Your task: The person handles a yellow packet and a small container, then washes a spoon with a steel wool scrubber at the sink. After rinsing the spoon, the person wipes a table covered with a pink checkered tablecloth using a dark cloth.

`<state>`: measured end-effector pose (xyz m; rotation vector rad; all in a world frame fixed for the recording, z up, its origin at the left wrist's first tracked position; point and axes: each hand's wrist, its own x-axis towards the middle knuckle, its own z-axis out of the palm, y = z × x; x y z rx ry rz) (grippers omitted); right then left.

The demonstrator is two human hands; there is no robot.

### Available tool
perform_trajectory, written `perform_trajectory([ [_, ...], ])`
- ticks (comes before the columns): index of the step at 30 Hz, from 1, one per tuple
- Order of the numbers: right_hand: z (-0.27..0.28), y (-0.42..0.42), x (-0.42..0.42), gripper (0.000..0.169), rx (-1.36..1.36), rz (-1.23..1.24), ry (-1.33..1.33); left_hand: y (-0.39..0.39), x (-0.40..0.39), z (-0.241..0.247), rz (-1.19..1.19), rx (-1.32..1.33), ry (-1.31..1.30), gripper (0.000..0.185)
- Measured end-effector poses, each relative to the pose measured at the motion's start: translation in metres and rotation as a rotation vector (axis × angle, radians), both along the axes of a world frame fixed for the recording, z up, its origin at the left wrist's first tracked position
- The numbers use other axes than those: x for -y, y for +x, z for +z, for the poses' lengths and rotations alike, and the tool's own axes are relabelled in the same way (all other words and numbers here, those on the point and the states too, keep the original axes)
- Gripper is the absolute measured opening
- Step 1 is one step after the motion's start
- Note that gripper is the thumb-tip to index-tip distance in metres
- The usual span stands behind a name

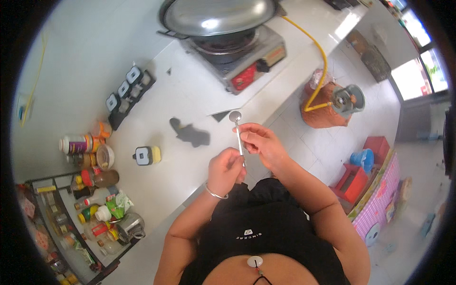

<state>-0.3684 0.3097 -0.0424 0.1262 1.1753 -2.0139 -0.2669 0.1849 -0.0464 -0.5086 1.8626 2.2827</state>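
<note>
A small metal spoon (235,117) is held up at the counter's front edge, its round bowl away from my body. My left hand (225,166), with a bangle on the wrist, grips the end of the handle. The fingers of my right hand (262,142) pinch the handle closer to the bowl. On the white counter (178,167), to the left of my hands, stands a dark-lidded seasoning jar (143,156) with something yellow in it. A dark grey cloth-like item (190,132) lies between the jar and my hands.
A gas stove (245,57) bears a wok with a domed metal lid (219,16). Its yellow hose (322,53) runs to a gas cylinder (345,101) on the floor. A black rack (131,101) holds seasoning jars by the wall. Bottles (105,178) crowd the left side.
</note>
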Motion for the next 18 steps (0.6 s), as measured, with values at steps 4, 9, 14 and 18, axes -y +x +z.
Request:
perform_trajectory([
  [4, -0.001, -0.008, -0.088, 0.023, 0.003, -0.166, -0.081, -0.014, -0.077, 0.008, -0.156, -0.069, -0.208, 0.005],
  [9, 0.000, -0.015, -0.221, 0.020, -0.033, -0.336, -0.031, -0.043, -0.208, 0.016, -0.314, -0.058, -0.309, 0.009],
  [14, 0.000, -0.019, -0.359, 0.019, 0.020, -0.619, -0.040, -0.076, -0.340, 0.009, -0.503, -0.190, -0.374, 0.010],
  [18, -0.003, -0.021, -0.449, 0.021, 0.095, -0.802, 0.016, -0.100, -0.431, 0.010, -0.659, -0.283, -0.435, 0.011],
])
